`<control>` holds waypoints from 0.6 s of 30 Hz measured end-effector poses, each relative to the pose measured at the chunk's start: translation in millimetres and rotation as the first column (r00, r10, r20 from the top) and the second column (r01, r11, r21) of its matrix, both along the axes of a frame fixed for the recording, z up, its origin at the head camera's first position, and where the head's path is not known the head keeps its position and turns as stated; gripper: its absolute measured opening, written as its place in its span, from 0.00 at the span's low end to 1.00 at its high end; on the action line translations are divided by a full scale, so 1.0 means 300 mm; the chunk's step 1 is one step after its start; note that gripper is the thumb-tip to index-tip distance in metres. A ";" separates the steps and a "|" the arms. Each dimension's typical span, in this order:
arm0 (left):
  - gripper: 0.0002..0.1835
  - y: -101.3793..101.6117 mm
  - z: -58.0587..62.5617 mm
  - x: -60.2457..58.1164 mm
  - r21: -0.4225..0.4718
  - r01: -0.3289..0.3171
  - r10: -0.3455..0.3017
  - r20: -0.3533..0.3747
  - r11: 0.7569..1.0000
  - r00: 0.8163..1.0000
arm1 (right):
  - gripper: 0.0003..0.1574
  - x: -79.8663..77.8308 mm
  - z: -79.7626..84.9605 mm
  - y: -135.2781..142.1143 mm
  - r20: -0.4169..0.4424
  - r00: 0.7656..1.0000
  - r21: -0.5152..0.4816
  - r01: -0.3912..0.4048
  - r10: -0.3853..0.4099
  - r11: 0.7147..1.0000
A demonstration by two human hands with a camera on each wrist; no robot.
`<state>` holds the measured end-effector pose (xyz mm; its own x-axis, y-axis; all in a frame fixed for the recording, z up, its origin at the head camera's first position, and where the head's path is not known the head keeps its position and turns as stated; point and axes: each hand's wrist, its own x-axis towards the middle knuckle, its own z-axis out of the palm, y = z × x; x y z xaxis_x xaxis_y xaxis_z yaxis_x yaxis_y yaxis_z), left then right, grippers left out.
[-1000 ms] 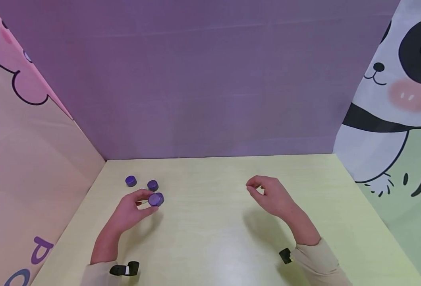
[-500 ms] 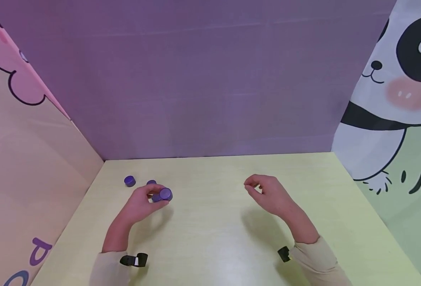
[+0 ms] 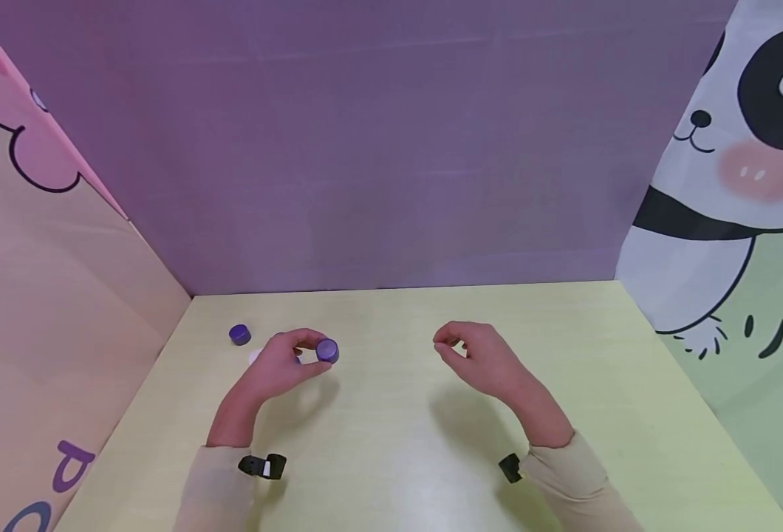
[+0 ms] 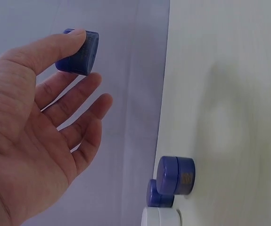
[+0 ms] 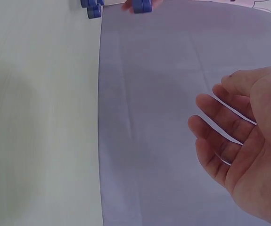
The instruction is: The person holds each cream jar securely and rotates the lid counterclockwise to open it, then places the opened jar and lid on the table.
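Note:
My left hand pinches a small purple lidded jar between thumb and fingertips, held above the table. In the left wrist view the same jar looks dark blue and tilted, with the thumb across it. Two more blue jars, a nearer one and one partly behind it, stand on the table, along with a white jar cut by the frame's lower edge. Opposite, my right hand hovers over the table with loosely curled fingers and nothing in them.
One purple jar stands at the table's back left; the left hand hides most of the others in the head view. The pale tabletop is bounded by a purple back wall and printed side walls.
My left hand has carried the pinched jar rightward and slightly away from me, away from the standing jars. The right hand has drifted a little left, still holding nothing.

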<state>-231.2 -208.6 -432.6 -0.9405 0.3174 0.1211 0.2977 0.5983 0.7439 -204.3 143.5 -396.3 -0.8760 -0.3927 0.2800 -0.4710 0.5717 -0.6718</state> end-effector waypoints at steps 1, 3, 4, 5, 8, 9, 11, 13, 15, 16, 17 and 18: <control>0.18 0.004 0.001 -0.003 -0.002 0.005 -0.005 0.000 1.000 1.000 | 0.06 0.000 0.003 -0.004 -0.003 1.000 -0.001 -0.004 0.004 1.000; 0.18 0.014 0.005 -0.007 -0.007 0.011 -0.011 -0.002 1.000 1.000 | 0.06 0.000 0.005 -0.012 -0.012 1.000 -0.005 -0.009 0.008 1.000; 0.18 0.019 0.006 -0.010 -0.004 0.015 -0.015 -0.002 1.000 1.000 | 0.06 -0.001 0.005 -0.016 -0.016 1.000 -0.008 -0.012 0.012 1.000; 0.18 0.023 0.006 -0.012 -0.007 0.017 -0.017 -0.001 1.000 1.000 | 0.06 -0.001 0.006 -0.021 -0.019 1.000 -0.010 -0.014 0.014 1.000; 0.19 0.038 0.005 -0.018 -0.011 0.024 -0.024 0.006 1.000 1.000 | 0.06 -0.001 0.007 -0.035 -0.019 1.000 -0.019 -0.023 0.022 1.000; 0.19 0.043 0.004 -0.021 -0.010 0.027 -0.027 0.007 1.000 1.000 | 0.06 -0.001 0.008 -0.040 -0.023 0.999 -0.018 -0.026 0.025 1.000; 0.19 0.054 0.001 -0.025 -0.012 0.036 -0.036 0.006 0.999 0.999 | 0.06 0.000 0.010 -0.047 -0.028 0.999 -0.015 -0.029 0.028 0.999; 0.18 0.067 0.000 -0.030 -0.010 0.045 -0.045 -0.001 0.999 0.999 | 0.06 0.001 0.012 -0.053 -0.032 0.999 -0.010 -0.031 0.031 0.999; 0.19 0.081 -0.002 -0.035 -0.014 0.050 -0.050 -0.009 0.999 0.999 | 0.06 0.001 0.013 -0.056 -0.036 0.999 -0.005 -0.034 0.034 0.999; 0.19 0.087 -0.004 -0.038 -0.017 0.050 -0.050 -0.012 0.999 0.999 | 0.05 0.001 0.014 -0.057 -0.032 0.999 -0.004 -0.036 0.036 0.999; 0.19 0.092 -0.006 -0.041 -0.021 0.047 -0.047 -0.014 0.999 0.999 | 0.05 0.002 0.016 -0.058 -0.030 0.999 -0.002 -0.037 0.037 0.999; 0.20 0.098 -0.008 -0.044 -0.024 0.045 -0.045 -0.017 0.999 0.999 | 0.05 0.002 0.016 -0.058 -0.029 0.999 0.000 -0.040 0.040 0.999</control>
